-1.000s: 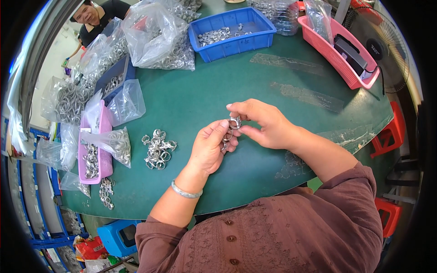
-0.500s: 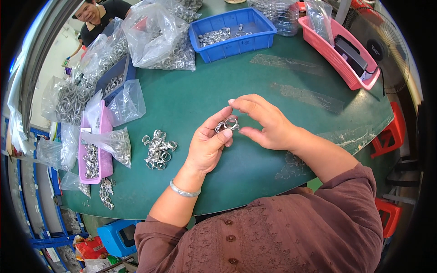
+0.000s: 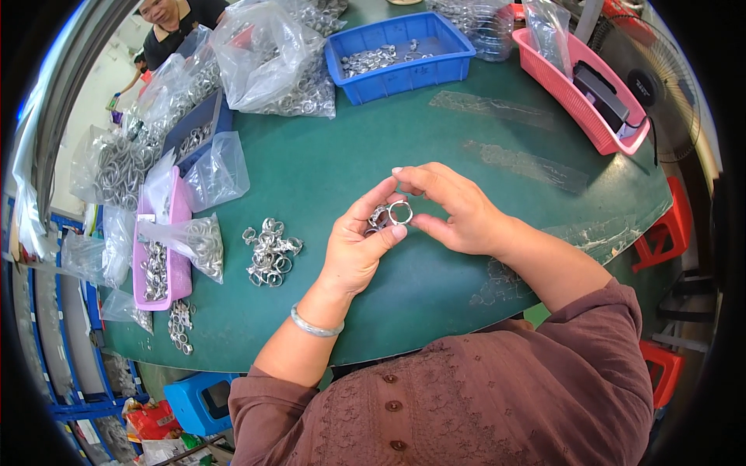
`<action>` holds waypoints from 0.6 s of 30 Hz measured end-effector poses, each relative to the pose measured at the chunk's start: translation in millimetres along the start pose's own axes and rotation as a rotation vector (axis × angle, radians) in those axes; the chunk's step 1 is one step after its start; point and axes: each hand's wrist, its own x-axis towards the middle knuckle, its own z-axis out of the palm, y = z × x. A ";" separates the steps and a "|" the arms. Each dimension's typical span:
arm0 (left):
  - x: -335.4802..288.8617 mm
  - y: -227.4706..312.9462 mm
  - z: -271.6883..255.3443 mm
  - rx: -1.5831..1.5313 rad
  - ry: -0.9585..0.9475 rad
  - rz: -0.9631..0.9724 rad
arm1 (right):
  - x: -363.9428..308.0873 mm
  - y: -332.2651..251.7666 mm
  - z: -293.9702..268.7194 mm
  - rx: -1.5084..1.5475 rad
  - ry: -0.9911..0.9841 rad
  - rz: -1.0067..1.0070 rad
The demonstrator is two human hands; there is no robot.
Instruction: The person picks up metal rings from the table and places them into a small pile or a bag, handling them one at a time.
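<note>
In the head view, has brought the metal ring (image 3: 400,212), pinched between the fingertips of both hands a second ago, to stand as an open circle at the tip of the left thumb. Holds it so in the left hand (image 3: 351,250), along with other metal pieces (image 3: 377,218) among the fingers. Curves the right hand (image 3: 460,208) just beside, with thumb and forefinger spread wide; cannot tell a touch of that thumb on the ring from a narrow gap. Seems, by judgement, to leave the hold to the left, with the right at most steadying. Works over a green table (image 3: 342,155), with a loose pile of rings (image 3: 272,252) to the left, and a smaller heap (image 3: 180,328) at the near end of a lilac basket (image 3: 181,276). Faces a blue bin (image 3: 412,84) and a bulging clear bag (image 3: 268,70) across the far side, with a pink basket (image 3: 563,101) at far right. Shares the room with a co-worker (image 3: 175,45) beyond the far left, and with a fan (image 3: 674,101) and a red stool (image 3: 667,225) on the right
</note>
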 end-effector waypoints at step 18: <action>-76.7 76.4 -78.5 0.947 0.479 0.537 | 55.9 -16.5 38.3 -0.224 -0.516 -0.008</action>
